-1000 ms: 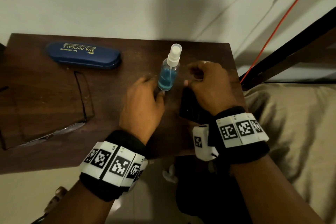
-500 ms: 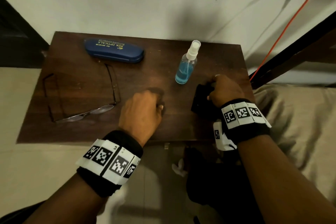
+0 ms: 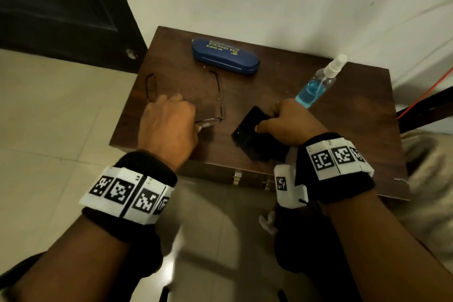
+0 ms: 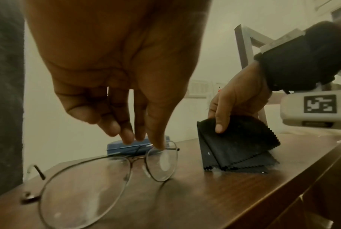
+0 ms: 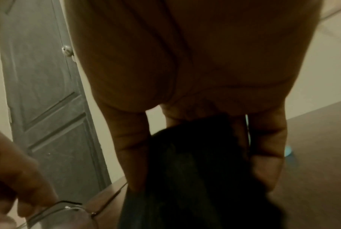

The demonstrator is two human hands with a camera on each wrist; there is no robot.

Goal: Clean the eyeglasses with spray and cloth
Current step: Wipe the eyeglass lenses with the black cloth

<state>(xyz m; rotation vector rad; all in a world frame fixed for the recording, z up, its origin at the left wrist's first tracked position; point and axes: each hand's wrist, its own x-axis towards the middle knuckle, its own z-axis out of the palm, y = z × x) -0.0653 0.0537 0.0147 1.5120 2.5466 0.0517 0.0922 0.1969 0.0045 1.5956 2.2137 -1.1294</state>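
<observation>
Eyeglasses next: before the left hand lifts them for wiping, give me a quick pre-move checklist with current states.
1. Thin metal-framed eyeglasses resting on the dark wooden table, arms unfolded: ok.
2. Left hand over the frame, fingertips touching the top rim of one lens: ok. A closed grip: not ok, fingers are straight.
3. Right hand pinching the folded black cleaning cloth: ok.
4. Clear spray bottle with blue liquid upright, apart from both hands: ok.
5. Blue glasses case shut and behind the eyeglasses, out of the lifting path: ok.
6. Lenses already sprayed: cannot tell.
</observation>
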